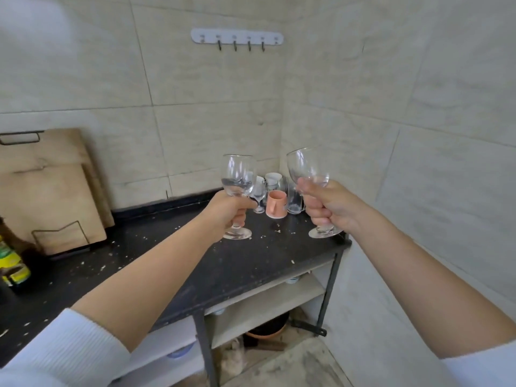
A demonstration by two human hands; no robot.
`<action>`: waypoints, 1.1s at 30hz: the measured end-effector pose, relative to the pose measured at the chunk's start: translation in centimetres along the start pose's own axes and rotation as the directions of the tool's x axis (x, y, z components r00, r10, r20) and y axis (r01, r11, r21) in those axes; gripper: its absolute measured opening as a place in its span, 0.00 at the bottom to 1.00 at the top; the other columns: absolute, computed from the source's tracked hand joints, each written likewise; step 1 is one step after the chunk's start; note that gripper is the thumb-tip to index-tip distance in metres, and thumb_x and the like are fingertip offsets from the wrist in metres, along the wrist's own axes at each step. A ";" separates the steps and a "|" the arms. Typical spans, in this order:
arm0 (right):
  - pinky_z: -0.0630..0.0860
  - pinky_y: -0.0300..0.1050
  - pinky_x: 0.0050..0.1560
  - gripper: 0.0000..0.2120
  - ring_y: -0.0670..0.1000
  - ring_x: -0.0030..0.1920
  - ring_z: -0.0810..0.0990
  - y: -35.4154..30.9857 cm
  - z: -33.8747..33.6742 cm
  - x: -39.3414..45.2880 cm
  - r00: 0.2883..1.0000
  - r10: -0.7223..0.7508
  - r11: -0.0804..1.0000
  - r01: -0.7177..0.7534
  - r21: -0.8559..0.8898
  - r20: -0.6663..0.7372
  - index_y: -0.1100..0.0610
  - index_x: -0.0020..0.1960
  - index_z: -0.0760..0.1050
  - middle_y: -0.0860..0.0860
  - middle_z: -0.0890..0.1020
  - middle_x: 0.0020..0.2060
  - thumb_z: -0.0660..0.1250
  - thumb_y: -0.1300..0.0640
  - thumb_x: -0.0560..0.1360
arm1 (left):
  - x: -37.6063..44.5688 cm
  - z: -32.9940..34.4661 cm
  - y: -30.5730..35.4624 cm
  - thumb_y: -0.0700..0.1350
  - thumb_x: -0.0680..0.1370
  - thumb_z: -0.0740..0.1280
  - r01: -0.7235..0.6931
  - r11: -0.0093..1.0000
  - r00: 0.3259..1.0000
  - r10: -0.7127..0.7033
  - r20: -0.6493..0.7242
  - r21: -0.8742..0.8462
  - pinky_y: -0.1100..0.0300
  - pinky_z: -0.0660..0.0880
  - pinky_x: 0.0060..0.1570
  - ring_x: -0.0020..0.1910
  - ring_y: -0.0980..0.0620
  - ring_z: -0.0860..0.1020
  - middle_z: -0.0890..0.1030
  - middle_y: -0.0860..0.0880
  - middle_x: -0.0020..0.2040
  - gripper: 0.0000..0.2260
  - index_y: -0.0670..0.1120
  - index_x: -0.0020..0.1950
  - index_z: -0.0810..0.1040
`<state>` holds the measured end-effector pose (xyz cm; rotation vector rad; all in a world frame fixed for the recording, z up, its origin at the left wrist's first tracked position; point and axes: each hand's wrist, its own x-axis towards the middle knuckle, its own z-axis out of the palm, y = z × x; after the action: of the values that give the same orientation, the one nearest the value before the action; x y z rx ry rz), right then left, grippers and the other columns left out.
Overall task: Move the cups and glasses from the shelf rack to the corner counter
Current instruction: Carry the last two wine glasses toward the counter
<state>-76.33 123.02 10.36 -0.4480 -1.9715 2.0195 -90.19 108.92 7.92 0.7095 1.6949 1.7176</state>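
My left hand (230,210) grips the stem of a clear wine glass (238,175), held upright above the black counter (156,263). My right hand (326,206) grips the stem of a second clear wine glass (305,166), tilted slightly left, over the counter's right end. In the corner behind them stand a pink mug (276,203), a clear glass mug (294,201), a small stemmed glass (259,196) and white cups (273,178), clustered close together.
Wooden cutting boards (53,196) lean on the wall at left in a wire stand. A bottle with a green-yellow label (12,263) sits at the far left. Shelves (268,303) lie under the counter. A hook rail (237,37) hangs on the tiled wall.
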 end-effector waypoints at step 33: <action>0.48 0.11 0.46 0.30 0.43 0.49 0.70 21.8 -6.8 45.7 0.967 0.063 0.671 -0.224 -0.707 -0.247 0.55 0.58 0.71 0.43 0.72 0.48 0.76 0.58 0.58 | 45.8 -9.6 -16.7 0.31 0.61 0.72 0.066 0.866 0.962 0.076 -0.261 0.496 0.75 0.64 0.26 0.30 0.65 0.70 0.71 0.59 0.32 0.15 0.44 0.38 0.71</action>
<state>-114.93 147.41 -12.69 -0.9628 -2.6072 1.0747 -126.90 136.40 -11.18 0.7216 2.3829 1.4272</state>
